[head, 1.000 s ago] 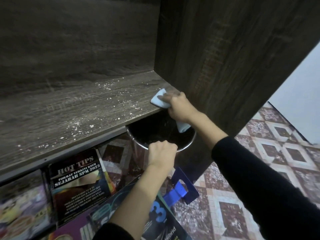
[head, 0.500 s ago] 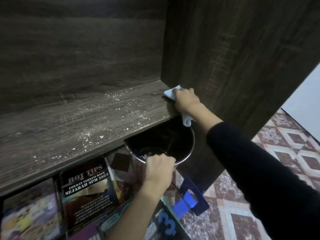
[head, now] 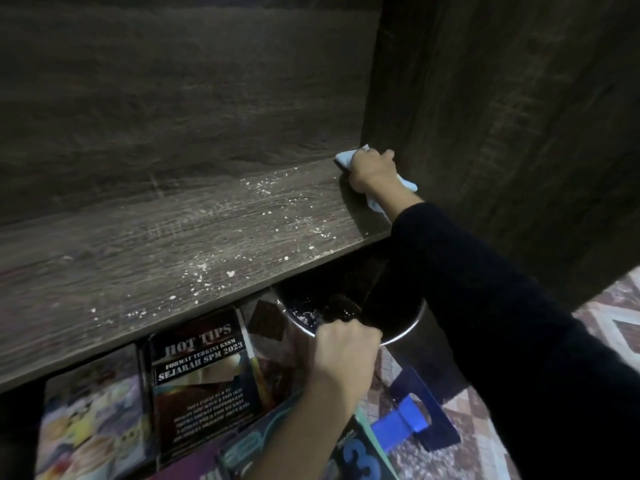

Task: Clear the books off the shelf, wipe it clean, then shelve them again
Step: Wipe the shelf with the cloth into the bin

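The dark wooden shelf board (head: 145, 258) holds no books and is strewn with white crumbs and dust. My right hand (head: 372, 169) presses a pale blue cloth (head: 346, 156) into the shelf's back right corner, against the side panel. Below the front edge, my left hand (head: 341, 355) grips the rim of a round metal bin (head: 405, 332) with a dark inside, held just under the shelf. Several books lie flat on the floor below, among them a black "HOT TIPS" book (head: 204, 382) and a colourful one (head: 93, 414).
The cabinet's tall side panel (head: 502, 133) rises to the right of the shelf. A blue dustpan-like object (head: 412, 420) lies on the patterned tiled floor (head: 616, 323) by the bin. A book with a large "3" (head: 360, 462) lies near my left forearm.
My right hand has slid the cloth from the shelf's front right edge back into the rear corner. My left hand keeps holding the bin under the edge.
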`<state>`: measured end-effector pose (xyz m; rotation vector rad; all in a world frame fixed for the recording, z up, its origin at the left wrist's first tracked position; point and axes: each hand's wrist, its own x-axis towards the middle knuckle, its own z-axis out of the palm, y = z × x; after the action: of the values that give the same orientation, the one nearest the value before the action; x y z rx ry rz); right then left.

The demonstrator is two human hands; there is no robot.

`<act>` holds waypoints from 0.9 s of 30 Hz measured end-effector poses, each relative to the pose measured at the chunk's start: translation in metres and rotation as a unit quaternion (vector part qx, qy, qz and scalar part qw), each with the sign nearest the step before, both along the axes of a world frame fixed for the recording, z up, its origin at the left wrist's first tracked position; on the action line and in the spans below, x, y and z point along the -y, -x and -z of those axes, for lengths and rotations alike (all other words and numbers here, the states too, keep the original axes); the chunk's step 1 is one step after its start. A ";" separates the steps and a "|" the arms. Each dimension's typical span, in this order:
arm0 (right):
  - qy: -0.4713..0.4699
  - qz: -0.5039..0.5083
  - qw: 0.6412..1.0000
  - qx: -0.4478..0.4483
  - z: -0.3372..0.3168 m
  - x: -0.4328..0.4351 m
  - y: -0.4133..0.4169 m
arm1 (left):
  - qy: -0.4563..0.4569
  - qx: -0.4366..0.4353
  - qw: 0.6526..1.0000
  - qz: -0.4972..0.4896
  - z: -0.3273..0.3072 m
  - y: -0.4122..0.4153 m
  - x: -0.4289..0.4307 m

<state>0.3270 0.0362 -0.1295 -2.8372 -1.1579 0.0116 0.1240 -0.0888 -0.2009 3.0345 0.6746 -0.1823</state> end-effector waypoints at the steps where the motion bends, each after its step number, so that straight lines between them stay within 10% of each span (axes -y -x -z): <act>1: 0.001 -0.003 1.000 0.001 0.000 -0.005 -0.002 | 0.005 -0.007 1.000 0.000 0.001 0.000 -0.001; 27: -0.043 -0.154 0.977 -0.142 -0.003 0.035 0.009 | -0.012 0.022 0.999 -0.038 -0.004 0.010 -0.010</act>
<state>0.3180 0.0009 -0.1265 -2.4493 -1.4681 0.3630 0.1140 -0.0791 -0.1967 3.0187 0.7919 -0.1059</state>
